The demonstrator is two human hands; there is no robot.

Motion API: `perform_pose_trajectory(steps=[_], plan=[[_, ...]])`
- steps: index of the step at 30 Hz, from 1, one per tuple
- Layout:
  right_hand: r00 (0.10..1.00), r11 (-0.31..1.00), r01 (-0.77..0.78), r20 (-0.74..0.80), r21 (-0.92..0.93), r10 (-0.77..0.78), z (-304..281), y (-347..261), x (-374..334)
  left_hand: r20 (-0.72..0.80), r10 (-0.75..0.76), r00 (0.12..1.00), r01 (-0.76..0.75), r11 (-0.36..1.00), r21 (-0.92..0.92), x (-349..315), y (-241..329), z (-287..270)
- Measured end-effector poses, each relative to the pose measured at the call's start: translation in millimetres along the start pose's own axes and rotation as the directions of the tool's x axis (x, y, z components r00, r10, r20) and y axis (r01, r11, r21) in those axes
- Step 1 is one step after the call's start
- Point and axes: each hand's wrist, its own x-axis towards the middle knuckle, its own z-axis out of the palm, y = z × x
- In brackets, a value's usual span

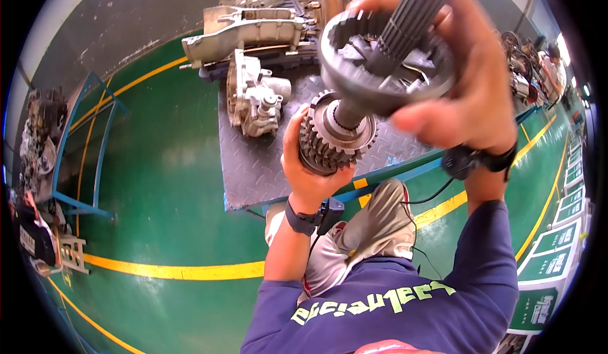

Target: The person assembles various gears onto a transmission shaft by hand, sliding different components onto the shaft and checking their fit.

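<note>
My left hand (pixel 311 178) is wrapped round a toothed gear cluster (pixel 332 144) from below, above the near part of the workbench. A steel stub rises from the cluster toward a round metal drum with inner teeth (pixel 392 95), close above it. My right hand (pixel 476 94) grips the drum's right side, thumb in front and fingers behind, slightly smeared by motion. Out of the drum's middle stands a long splined shaft (pixel 419 21), tilted up to the right and cut off by the top edge. Whether the drum and cluster are joined is hidden.
A tread-plate workbench (pixel 244 170) lies below my hands. On it stand an aluminium housing (pixel 256 97), a long gearbox casing (pixel 244 34) and a rusty drum (pixel 330 2). A blue frame stand (pixel 95 139) is at left. Cables hang from my wrists. Another person (pixel 554 69) stands far right.
</note>
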Motion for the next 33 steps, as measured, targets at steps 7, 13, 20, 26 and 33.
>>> perform_pose_trajectory(steps=[7,13,20,26,33], plan=[[0.994,0.992,-0.081,0.078,0.096,0.074,35.9,56.2,-30.6,-0.038,0.114,0.993,-0.103,0.972,0.212,-4.4,-0.1,-1.8],[0.986,0.995,-0.049,0.166,0.09,0.033,39.1,56.1,-27.4,0.037,0.034,0.999,-0.034,0.999,-0.017,-11.5,-7.9,-8.5],[0.97,0.965,0.077,0.205,0.252,-0.131,35.6,76.9,-25.4,0.089,0.048,0.995,-0.031,0.983,-0.184,-15.8,-16.5,-13.5],[0.955,0.948,0.089,0.244,0.304,-0.168,31.0,75.7,-15.8,0.124,0.106,0.987,-0.083,0.982,-0.172,-10.3,-21.9,-12.3],[0.965,0.975,-0.033,0.261,0.218,-0.025,28.3,64.1,-19.1,0.135,-0.018,0.991,0.035,0.992,-0.123,-17.1,-15.9,-19.2]])
